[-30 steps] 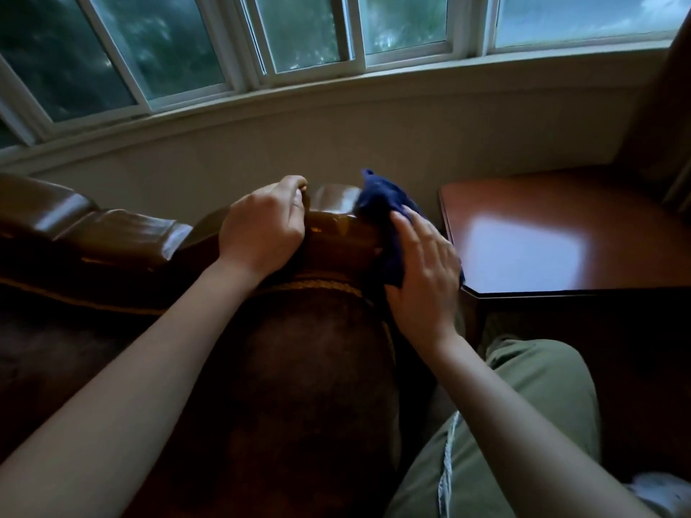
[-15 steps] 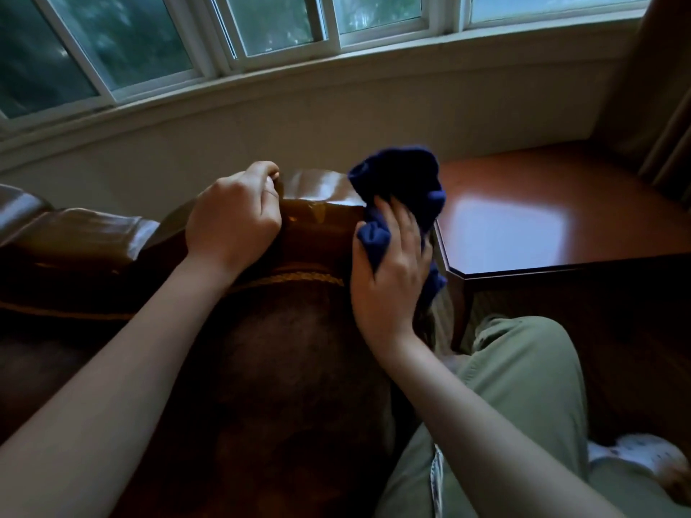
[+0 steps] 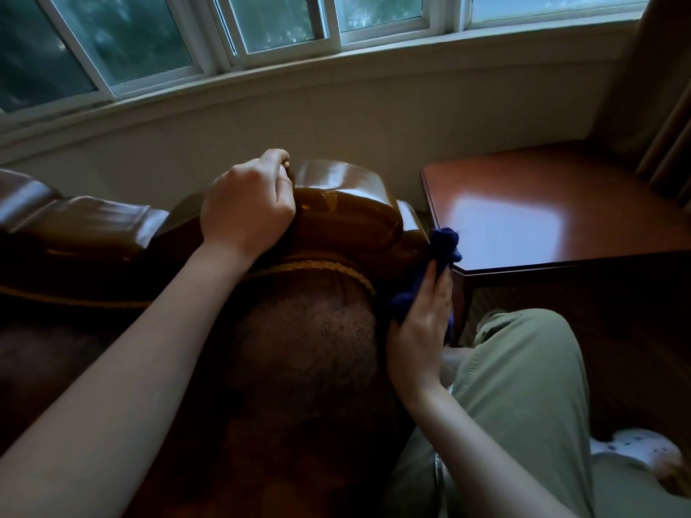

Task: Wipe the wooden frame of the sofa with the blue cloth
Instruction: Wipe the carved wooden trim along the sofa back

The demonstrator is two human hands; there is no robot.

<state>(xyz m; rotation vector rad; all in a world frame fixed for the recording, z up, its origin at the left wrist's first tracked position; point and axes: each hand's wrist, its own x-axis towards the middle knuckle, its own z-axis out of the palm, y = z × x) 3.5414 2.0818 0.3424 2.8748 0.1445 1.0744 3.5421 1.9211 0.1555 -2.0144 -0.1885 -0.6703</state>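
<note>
**Cloth drops from the crest to the outer side of the sofa frame**

Half a second ago the right hand [image 3: 422, 330] held the cloth bunched up at the top of the frame; now it has slid down and presses the crumpled dark-blue cloth [image 3: 430, 267] against the outer side of the glossy brown carved wooden sofa frame [image 3: 351, 203], in the gap between frame and table. The fingers lie fairly straight over the cloth, flattening it to the wood rather than pinching it.

The left hand [image 3: 246, 203] stays curled over the crest of the frame, gripping it as a brace.

Below the frame, a twisted gold cord [image 3: 318, 267] edges the dark brown plush upholstery [image 3: 299, 349]. Just beside the frame stands a polished reddish-brown wooden side table [image 3: 542, 218]. Behind the frame runs a pale wall under white-framed windows [image 3: 336, 28]. A knee in olive-green trousers [image 3: 523, 368] sits below the table's corner.

The cloth looks soft, light and limp, so it likely needs a flat palm behind it. The lacquered wood looks hard and slick; the carved ridges probably call for fingertips pushing cloth into the grooves.
</note>
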